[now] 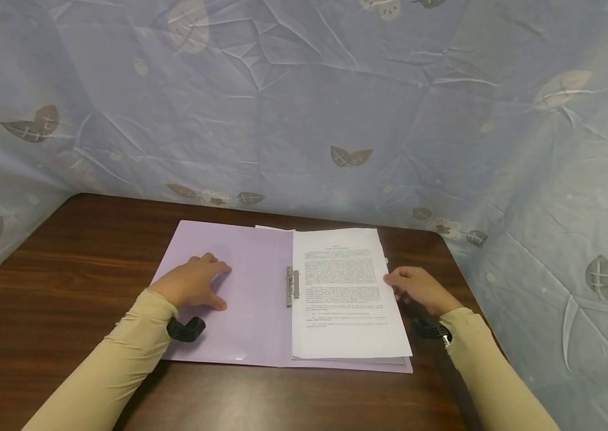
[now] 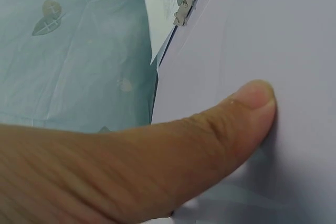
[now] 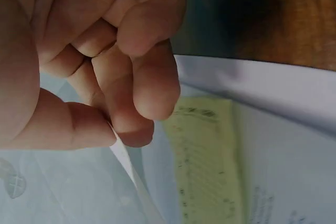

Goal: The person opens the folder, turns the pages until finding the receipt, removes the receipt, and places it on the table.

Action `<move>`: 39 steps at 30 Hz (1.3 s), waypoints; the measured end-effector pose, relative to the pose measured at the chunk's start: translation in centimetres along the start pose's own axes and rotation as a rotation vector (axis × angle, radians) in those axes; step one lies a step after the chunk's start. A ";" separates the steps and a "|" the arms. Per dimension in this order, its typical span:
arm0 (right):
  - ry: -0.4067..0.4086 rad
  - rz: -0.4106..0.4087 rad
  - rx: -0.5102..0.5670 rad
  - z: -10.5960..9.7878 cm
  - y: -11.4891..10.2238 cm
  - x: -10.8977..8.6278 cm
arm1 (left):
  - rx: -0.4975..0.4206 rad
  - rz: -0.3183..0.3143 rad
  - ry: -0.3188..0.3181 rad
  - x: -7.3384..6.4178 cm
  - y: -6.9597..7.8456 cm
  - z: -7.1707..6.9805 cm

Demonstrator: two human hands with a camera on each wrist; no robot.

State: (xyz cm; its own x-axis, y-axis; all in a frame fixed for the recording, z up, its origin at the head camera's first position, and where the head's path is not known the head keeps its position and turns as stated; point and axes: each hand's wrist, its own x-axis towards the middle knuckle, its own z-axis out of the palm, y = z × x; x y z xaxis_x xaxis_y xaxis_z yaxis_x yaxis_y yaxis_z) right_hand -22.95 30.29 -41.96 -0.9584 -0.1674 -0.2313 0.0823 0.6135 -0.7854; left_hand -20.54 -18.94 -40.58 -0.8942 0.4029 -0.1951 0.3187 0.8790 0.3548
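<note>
A lilac folder lies spread on the table, with a metal binder clip along its spine. Printed white sheets of paper cover its right side. At their right edge, my right hand pinches paper between thumb and index finger. The right wrist view shows the pinched paper edge lifted, with a yellow slip of paper with writing below it, on another sheet. My left hand is over the folder's left cover, fingers spread and thumb extended; it holds nothing.
The dark brown wooden table extends around the folder. A pale blue curtain with leaf prints hangs behind the table and along its sides. A corner of white paper sticks out past the folder's top edge.
</note>
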 end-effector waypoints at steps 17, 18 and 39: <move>0.013 -0.145 0.065 -1.6 -5.5 -0.5 | -0.029 0.001 -0.018 0.1 -0.2 -0.1; 0.017 -0.153 0.074 -1.5 -5.8 -0.5 | -0.030 0.000 -0.020 0.1 -0.2 -0.1; 0.119 -0.289 0.041 2.3 -15.6 0.0 | -0.018 -0.006 -0.027 -0.2 -0.1 -0.3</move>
State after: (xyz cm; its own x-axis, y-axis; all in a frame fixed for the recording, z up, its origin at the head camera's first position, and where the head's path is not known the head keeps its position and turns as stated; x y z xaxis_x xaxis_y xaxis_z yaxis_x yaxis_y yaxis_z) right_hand -23.59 18.98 -30.99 -0.9687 -0.2377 0.0721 -0.1898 0.5212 -0.8320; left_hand -20.49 -19.20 -40.34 -0.8871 0.4048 -0.2217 0.3077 0.8767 0.3697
